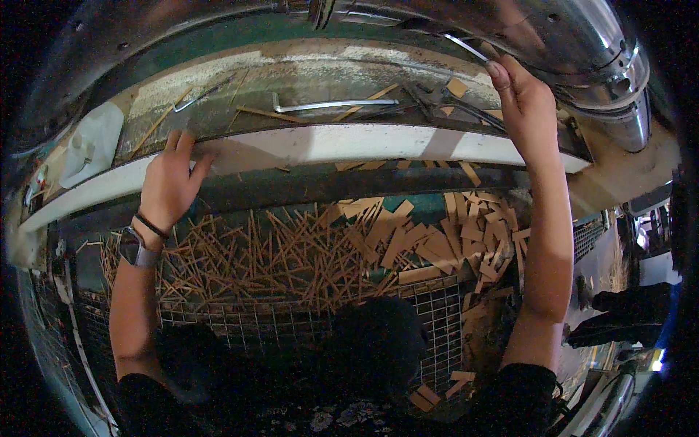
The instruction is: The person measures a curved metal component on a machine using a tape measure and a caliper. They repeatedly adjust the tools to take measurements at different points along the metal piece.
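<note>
My right hand point(520, 95) is closed round a slim silver metal rod point(466, 47), its thumb along the near end. The far end reaches up and left under a large shiny metal roller point(575, 36); the tip is hard to make out there. My left hand point(175, 175) rests over the long white beam point(378, 142), fingers stretched out and thumb apart, holding nothing. Behind the beam, on the worn ledge, lies a large L-shaped hex key point(335, 105). A smaller bent metal key point(200, 96) lies left of it.
A translucent white plastic container point(93, 146) stands at the ledge's left end. Cardboard strips point(255, 255) and flat offcuts point(437, 244) are heaped below the beam, beside a wire grid point(440, 313). At the right, a dark shoe point(626, 313) and the floor show.
</note>
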{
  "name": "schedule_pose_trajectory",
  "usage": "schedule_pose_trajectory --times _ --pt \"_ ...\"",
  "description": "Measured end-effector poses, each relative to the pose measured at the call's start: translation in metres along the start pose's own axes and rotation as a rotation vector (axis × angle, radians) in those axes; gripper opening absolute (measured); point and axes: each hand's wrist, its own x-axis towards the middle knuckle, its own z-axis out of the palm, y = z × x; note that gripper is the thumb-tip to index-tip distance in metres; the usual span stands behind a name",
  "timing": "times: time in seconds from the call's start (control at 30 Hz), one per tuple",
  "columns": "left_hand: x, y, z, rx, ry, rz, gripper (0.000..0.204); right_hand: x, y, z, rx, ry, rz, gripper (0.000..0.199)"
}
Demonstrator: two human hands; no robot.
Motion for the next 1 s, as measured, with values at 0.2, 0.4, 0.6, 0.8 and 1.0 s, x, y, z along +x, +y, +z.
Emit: schedule_pose_trajectory --times 0.2,0.4,0.6,0.8,1.0 --pt "0.006 0.001 0.005 -0.060 0.032 -0.026 0.027 -0.025 -0.021 0.042 0.377 0.011 0.258 0.040" --pt "0.005 0.001 0.006 -0.027 0.027 -0.072 0.024 -0.036 -0.077 0.070 1.092 -0.010 0.535 0.043" --pt "0.008 0.008 0.006 -0.012 0.099 -0.029 0.020 0.012 -0.186 0.086 2.316 0.392 0.581 0.041" --pt "0.008 0.008 0.004 -0.003 0.037 -0.084 0.018 -0.028 -0.156 0.092 2.033 0.096 0.481 0.040" --pt "0.008 0.002 0.003 -0.015 -0.026 -0.061 0.018 -0.050 -0.059 0.052 1.049 -0.027 0.487 0.034"
